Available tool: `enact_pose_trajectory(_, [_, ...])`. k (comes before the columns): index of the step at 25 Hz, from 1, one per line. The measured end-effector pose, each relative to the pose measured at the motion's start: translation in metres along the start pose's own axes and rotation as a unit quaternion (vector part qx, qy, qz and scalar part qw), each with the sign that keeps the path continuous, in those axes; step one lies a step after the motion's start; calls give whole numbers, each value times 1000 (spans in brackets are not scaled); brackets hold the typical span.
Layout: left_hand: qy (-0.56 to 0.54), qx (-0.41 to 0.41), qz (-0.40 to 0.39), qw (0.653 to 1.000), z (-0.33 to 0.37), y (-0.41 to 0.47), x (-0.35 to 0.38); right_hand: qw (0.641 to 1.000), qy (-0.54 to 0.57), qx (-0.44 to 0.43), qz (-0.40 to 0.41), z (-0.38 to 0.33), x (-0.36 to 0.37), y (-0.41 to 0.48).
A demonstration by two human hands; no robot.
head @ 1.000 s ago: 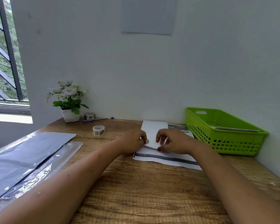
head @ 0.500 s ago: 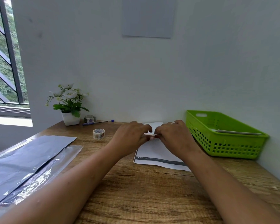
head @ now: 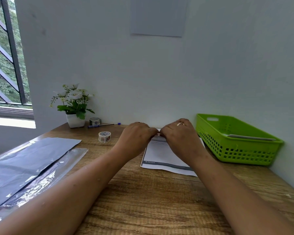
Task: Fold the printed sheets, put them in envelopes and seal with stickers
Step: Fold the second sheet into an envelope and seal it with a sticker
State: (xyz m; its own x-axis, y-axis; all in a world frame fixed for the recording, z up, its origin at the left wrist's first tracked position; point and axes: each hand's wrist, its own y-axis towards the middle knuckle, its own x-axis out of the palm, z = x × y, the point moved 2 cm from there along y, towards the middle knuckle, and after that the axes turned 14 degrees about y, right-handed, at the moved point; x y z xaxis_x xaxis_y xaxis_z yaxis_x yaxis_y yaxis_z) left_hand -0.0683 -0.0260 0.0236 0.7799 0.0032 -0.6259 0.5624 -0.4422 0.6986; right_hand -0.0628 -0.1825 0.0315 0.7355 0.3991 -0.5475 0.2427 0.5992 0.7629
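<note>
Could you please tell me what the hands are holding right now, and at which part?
Both the left hand and right hand grip the white printed paper sheet at its far edge, fingertips meeting at mid-edge.

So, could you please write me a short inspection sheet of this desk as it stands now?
Surface: wooden desk, bare in the foreground.
Job's things: printed sheet lying at the far middle, its far edge under both hands; grey envelopes in clear wrap at the left; patterned tape roll beside them.
Clutter: potted flowers, second tape roll and pen by the wall; green basket at the right, something flat inside.
Grippers: left hand and right hand meet at the sheet's far edge, fingers curled on it.
Cables: nothing seen.
Surroundings: pale wall, grey sheet on it, barred window at the left.
</note>
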Motion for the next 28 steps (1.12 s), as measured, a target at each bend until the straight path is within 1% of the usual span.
enact_pose_trajectory(4, [-25, -46, -40, 998, -13, 0, 2, 999, 22, 23, -11, 16, -1, -2])
enact_pose_trajectory(7, [-41, -61, -59, 996, -19, -3, 3, 997, 48, 58, -22, 26, -2, -3])
enact_pose_trajectory(11, [-45, -61, -75, 994, -27, -5, 6, 997, 36, 62, -6, 26, -6, -3])
enact_pose_trajectory(16, [-13, -39, -92, 995, -41, -8, 9, 997, 13, 81, -5, 30, -7, -3])
enact_pose_trajectory(21, [-31, -28, -130, 991, -46, -10, 12, 997, -8, 71, -13, 29, -9, -5])
enact_pose_trajectory(23, [-17, -13, -100, 995, -35, -4, 5, 997, 7, 72, -7, 30, -9, -7])
enact_pose_trajectory(25, [7, 7, -49, 999, -13, 3, -6, 998, 20, 58, 3, 29, -9, -7])
enact_pose_trajectory(26, [8, 13, -22, 1000, -1, 6, -9, 999, 27, 46, 8, 27, -10, -5])
enact_pose_trajectory(28, [-16, 4, 5, 1000, 14, 7, -12, 999, 33, 27, 13, 21, -11, -2])
